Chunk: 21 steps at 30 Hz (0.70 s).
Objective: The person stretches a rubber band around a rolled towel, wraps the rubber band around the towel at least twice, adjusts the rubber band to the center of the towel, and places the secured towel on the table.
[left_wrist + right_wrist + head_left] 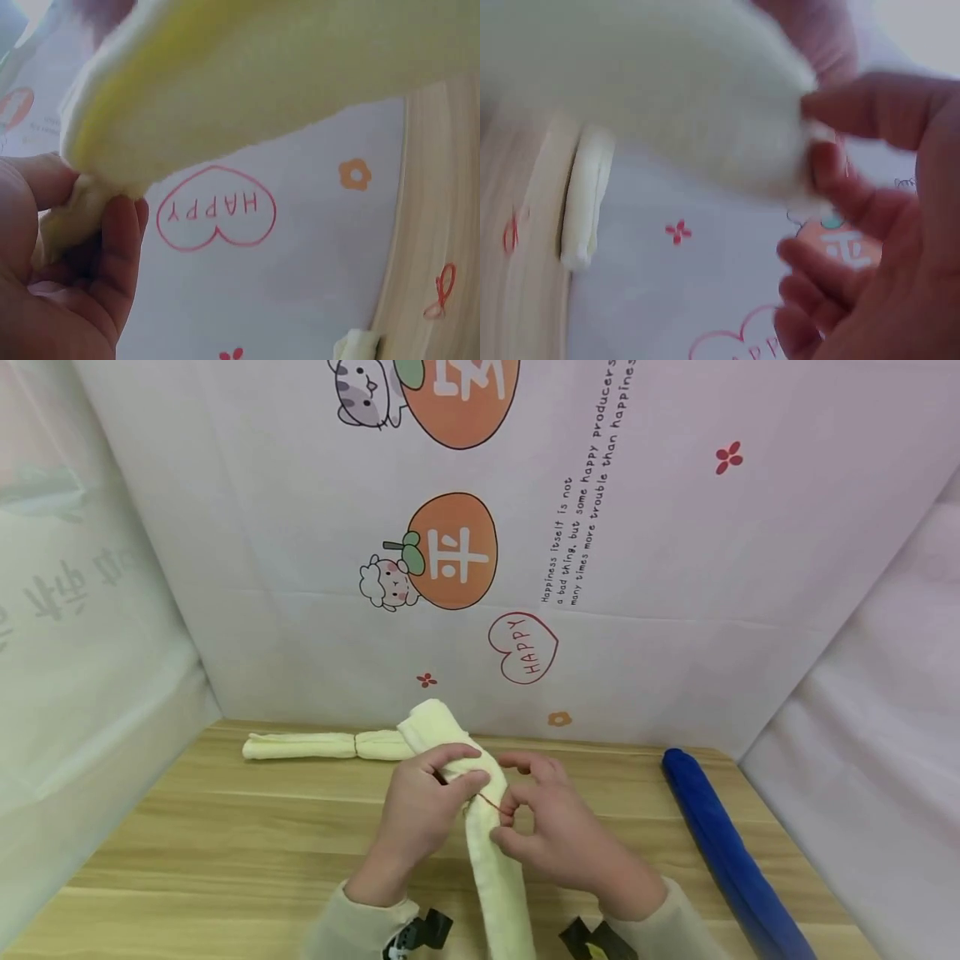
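Observation:
A pale yellow rolled towel (498,885) runs from the front of the table up between both hands, its far end raised and bent to the left. My left hand (422,806) grips this roll near its upper end, thumb and fingers around it in the left wrist view. A thin red rubber band (490,802) crosses the roll just below the left thumb. My right hand (558,831) pulls at that band with curled fingers, its thumb close to the towel's right side. In the right wrist view the towel (667,90) is blurred and covers part of the left hand.
Another pale yellow roll (300,746), tied round its middle, lies along the table's back edge. A blue rolled towel (723,843) lies on the right. A loose red rubber band (442,292) rests on the wooden table (225,860). White printed cloth (637,677) hangs behind.

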Available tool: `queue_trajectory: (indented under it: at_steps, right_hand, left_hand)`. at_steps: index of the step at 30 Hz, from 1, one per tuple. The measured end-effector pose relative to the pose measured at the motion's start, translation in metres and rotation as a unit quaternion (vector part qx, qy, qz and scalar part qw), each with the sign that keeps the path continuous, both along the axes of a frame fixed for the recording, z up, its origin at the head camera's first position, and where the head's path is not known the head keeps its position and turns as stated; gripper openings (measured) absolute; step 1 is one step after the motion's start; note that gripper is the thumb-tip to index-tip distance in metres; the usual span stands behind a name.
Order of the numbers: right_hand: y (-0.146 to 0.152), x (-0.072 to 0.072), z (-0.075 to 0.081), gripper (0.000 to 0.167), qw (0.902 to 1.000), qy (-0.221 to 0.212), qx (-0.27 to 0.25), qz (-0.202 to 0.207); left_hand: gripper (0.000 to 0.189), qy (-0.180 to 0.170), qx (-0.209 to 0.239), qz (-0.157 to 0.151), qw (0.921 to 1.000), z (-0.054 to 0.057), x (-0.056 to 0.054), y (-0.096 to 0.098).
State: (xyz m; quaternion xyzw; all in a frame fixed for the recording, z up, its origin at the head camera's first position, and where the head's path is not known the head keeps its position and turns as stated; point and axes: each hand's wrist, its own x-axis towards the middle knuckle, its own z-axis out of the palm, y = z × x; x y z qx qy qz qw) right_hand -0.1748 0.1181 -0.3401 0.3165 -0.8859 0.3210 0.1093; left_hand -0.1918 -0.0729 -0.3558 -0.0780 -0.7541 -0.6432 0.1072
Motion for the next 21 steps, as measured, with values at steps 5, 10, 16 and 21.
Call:
queue_trajectory:
  at_steps: [5, 10, 16, 21]
  right_hand:
    - [-0.013, 0.003, 0.007, 0.029, 0.9913, -0.084, -0.061, -0.081]
    - [-0.024, 0.004, 0.007, 0.029, 0.9904, -0.064, -0.081, -0.092]
    - [-0.031, 0.014, -0.001, 0.034, 0.9932, 0.111, -0.012, -0.034]
    - [-0.028, 0.023, 0.0, 0.033, 0.9914, 0.106, 0.018, -0.074]
  left_hand:
    - [0.021, 0.024, -0.01, 0.001, 0.9997, -0.001, 0.003, 0.009]
    - [0.022, 0.032, -0.013, 0.025, 0.9991, -0.005, 0.003, 0.012]
    - [0.017, 0.006, 0.004, 0.038, 0.9993, -0.003, 0.003, 0.012]
    - [0.019, 0.02, 0.024, 0.062, 0.9976, -0.001, 0.0, 0.004]
